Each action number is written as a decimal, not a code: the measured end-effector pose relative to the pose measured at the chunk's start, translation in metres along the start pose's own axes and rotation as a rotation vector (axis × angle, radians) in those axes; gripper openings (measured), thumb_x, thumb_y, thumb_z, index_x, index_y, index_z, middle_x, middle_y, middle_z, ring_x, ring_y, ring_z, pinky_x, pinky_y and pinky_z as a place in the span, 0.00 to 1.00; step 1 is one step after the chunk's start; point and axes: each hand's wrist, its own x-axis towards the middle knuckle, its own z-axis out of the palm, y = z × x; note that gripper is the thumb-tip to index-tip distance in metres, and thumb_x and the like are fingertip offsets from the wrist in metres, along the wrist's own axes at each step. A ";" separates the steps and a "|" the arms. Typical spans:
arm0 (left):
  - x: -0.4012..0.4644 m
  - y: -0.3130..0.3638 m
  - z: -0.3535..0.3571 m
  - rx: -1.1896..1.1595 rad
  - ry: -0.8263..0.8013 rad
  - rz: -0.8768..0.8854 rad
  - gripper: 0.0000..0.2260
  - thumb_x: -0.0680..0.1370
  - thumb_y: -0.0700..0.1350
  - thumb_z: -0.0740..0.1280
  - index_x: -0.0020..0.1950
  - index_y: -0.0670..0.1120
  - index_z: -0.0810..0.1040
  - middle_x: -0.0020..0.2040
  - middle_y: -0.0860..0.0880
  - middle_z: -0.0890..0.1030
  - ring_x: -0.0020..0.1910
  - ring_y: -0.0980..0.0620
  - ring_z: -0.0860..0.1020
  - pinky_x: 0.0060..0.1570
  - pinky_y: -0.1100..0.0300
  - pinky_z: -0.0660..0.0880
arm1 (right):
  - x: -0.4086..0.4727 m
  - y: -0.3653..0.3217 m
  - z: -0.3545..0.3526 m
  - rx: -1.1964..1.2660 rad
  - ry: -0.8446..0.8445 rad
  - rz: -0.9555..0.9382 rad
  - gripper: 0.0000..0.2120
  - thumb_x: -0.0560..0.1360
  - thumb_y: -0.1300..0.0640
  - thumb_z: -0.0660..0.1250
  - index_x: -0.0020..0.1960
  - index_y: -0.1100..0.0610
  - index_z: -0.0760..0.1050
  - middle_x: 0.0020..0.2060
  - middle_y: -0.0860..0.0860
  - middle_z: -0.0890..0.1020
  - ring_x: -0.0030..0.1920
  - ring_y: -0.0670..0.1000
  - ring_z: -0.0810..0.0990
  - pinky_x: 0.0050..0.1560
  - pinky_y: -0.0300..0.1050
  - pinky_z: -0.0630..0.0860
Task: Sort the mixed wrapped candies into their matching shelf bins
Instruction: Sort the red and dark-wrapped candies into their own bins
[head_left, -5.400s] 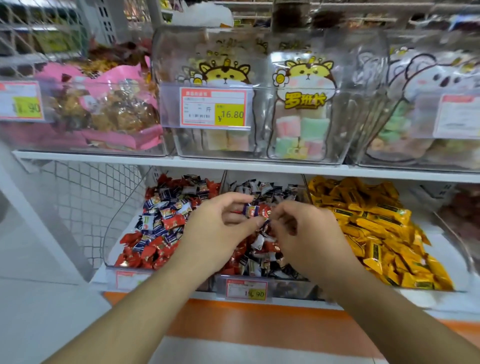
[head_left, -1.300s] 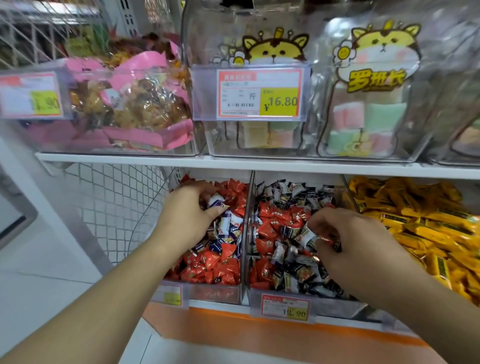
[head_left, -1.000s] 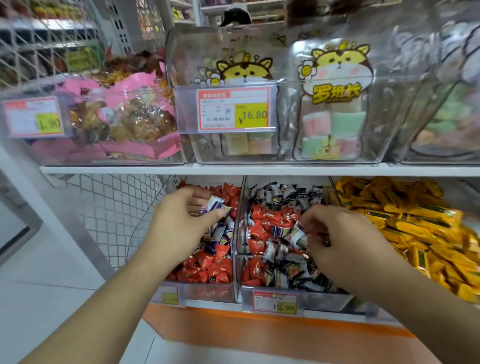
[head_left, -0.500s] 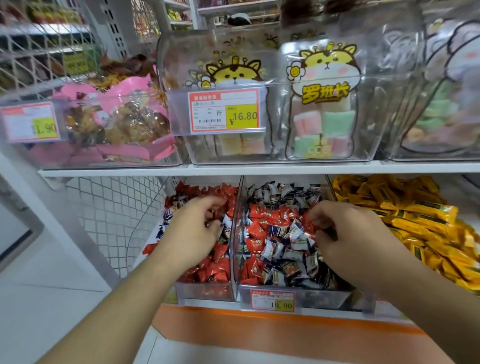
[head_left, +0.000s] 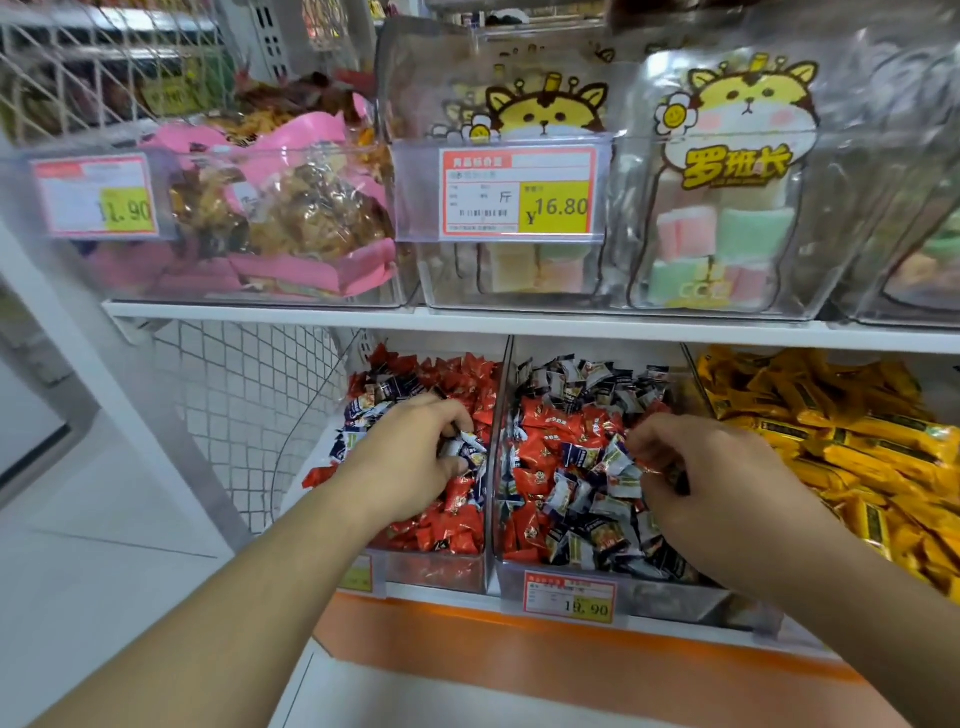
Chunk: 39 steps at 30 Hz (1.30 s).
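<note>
Two clear bins stand side by side on the lower shelf. The left bin (head_left: 436, 571) holds mostly red wrapped candies (head_left: 457, 525) with dark blue-and-white ones mixed in. The middle bin (head_left: 670, 595) holds dark blue-and-white candies (head_left: 571, 493) with a patch of red ones (head_left: 556, 423). My left hand (head_left: 415, 457) is down in the left bin, fingers curled around a blue-and-white candy (head_left: 467, 451). My right hand (head_left: 691, 467) is in the middle bin, pinching a red candy (head_left: 649, 464) at its fingertips.
A bin of yellow wrapped bars (head_left: 852, 441) sits right of the middle bin. The upper shelf (head_left: 467, 318) overhangs closely, carrying clear boxes of pink-bagged snacks (head_left: 291, 218) and pastel marshmallows (head_left: 722, 244). A wire mesh panel (head_left: 244, 395) closes the left side.
My left hand, which had lifted a blue-and-white candy, has dropped back into the left bin. My right hand stays in the middle bin, fingers working among the candies. The view shifted slightly.
</note>
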 end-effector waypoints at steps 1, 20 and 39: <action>-0.001 -0.001 -0.001 -0.007 0.013 0.002 0.12 0.76 0.46 0.76 0.56 0.57 0.79 0.51 0.61 0.73 0.50 0.59 0.74 0.48 0.68 0.70 | 0.000 0.000 0.000 0.000 0.001 0.000 0.14 0.79 0.57 0.68 0.64 0.47 0.76 0.55 0.43 0.79 0.52 0.43 0.76 0.51 0.34 0.71; -0.001 0.003 0.005 -0.138 0.124 -0.120 0.09 0.78 0.44 0.75 0.53 0.58 0.86 0.46 0.56 0.81 0.38 0.61 0.77 0.34 0.74 0.69 | -0.004 -0.003 -0.002 0.005 -0.005 -0.014 0.12 0.79 0.57 0.67 0.61 0.47 0.77 0.53 0.42 0.80 0.52 0.43 0.77 0.51 0.36 0.76; -0.026 0.090 -0.011 -0.252 0.151 0.180 0.18 0.82 0.50 0.68 0.71 0.62 0.75 0.68 0.65 0.74 0.68 0.65 0.70 0.72 0.63 0.65 | -0.010 0.006 -0.015 0.044 0.037 0.024 0.11 0.78 0.58 0.70 0.54 0.44 0.76 0.49 0.39 0.80 0.46 0.38 0.75 0.38 0.27 0.70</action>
